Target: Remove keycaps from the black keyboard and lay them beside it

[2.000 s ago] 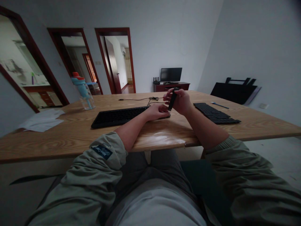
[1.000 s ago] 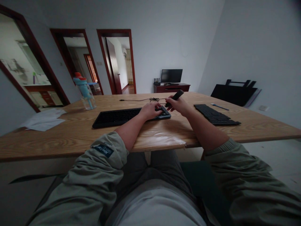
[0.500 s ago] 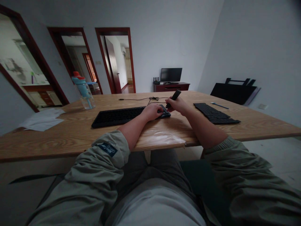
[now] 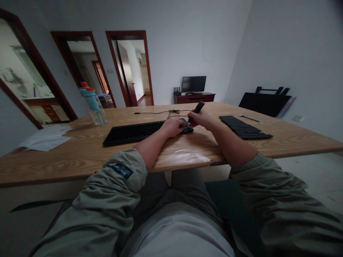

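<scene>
A black keyboard lies on the wooden table in front of me, its cable running away behind it. My left hand rests on the keyboard's right end, fingers pressed down on it. Just to its right, my right hand grips a slim black tool like a pen, tilted up and away, with the lower tip at the keyboard's right-end keys. A second black keyboard lies further right.
A blue bottle with a red cap stands at the far left of the table, white paper near the left edge. A small pen-like item lies beyond the second keyboard. A folded black table leans on the right wall.
My right hand lowered the black tool from upright in front of me down to the keyboard's right end. My left hand stayed on that end of the keyboard.
</scene>
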`<state>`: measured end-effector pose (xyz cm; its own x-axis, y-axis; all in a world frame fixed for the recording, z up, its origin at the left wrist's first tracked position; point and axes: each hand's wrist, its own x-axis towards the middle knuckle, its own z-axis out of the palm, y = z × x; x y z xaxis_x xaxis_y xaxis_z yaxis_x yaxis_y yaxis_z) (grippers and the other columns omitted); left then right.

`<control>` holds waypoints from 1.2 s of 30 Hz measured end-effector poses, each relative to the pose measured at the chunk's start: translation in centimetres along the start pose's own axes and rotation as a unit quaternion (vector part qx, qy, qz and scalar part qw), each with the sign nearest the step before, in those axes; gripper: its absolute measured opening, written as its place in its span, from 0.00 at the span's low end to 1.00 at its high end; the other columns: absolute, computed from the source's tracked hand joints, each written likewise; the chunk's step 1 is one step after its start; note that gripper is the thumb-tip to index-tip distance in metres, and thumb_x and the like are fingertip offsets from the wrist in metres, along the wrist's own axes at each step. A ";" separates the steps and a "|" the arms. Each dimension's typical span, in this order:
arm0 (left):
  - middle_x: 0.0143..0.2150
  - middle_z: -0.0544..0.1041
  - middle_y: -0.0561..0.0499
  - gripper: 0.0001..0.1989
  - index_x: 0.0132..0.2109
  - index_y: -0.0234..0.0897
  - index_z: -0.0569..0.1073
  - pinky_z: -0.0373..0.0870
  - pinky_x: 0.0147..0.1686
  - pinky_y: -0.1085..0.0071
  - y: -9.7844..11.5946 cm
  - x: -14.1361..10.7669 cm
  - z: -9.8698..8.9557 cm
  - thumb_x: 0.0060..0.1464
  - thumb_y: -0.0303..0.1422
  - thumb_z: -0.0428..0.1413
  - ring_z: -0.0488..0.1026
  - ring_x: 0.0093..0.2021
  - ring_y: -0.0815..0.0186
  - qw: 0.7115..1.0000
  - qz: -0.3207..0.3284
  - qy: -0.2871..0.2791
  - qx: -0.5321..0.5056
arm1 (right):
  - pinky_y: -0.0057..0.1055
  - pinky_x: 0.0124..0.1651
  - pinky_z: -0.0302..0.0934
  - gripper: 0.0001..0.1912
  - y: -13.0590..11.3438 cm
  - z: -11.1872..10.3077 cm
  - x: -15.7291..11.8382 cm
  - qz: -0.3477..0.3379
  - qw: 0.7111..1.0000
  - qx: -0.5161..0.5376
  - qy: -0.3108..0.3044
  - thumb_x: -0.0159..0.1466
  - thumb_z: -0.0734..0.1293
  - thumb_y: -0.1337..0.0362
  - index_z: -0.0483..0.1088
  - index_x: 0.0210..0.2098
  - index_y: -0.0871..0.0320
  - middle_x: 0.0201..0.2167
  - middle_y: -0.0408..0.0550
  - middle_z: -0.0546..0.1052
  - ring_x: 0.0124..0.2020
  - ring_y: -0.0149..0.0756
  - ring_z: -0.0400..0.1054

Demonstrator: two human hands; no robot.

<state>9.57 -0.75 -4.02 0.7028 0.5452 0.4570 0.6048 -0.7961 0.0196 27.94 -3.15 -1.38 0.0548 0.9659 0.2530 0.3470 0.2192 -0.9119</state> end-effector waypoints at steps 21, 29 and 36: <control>0.44 0.81 0.49 0.09 0.42 0.41 0.81 0.69 0.44 0.69 0.3 0.0 -0.3 0.59 0.32 0.55 0.75 0.44 0.62 1.000 0.009 -0.010 -0.021 | 0.27 0.21 0.64 0.05 1.0 -0.5 0.8 -0.032 0.998 -0.027 -0.049 0.60 0.67 0.73 0.70 0.28 0.58 0.18 0.42 0.72 0.18 0.32 0.67; 0.38 0.81 0.49 0.08 0.41 0.39 0.79 0.68 0.38 0.68 0.8 0.4 -0.1 0.56 0.36 0.60 0.75 0.37 0.61 0.997 -0.059 -0.002 -0.047 | 0.24 0.28 0.59 0.03 1.8 -0.1 1.7 -0.127 0.991 0.015 -0.039 0.55 0.67 0.70 0.70 0.25 0.58 0.22 0.43 0.72 0.25 0.29 0.64; 0.36 0.79 0.46 0.17 0.39 0.35 0.79 0.68 0.37 0.66 -0.2 0.6 -0.1 0.51 0.45 0.63 0.73 0.36 0.59 0.990 -0.129 0.001 -0.051 | 0.26 0.23 0.56 0.07 1.9 3.6 1.4 -0.020 0.969 0.227 0.095 0.55 0.65 0.61 0.65 0.25 0.56 0.18 0.39 0.65 0.20 0.28 0.60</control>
<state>9.85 -0.33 -3.71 0.5290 0.7337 0.4265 0.7235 -0.6526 0.2253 25.27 -0.92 -3.94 0.2367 0.9219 0.3068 -0.0935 0.3360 -0.9372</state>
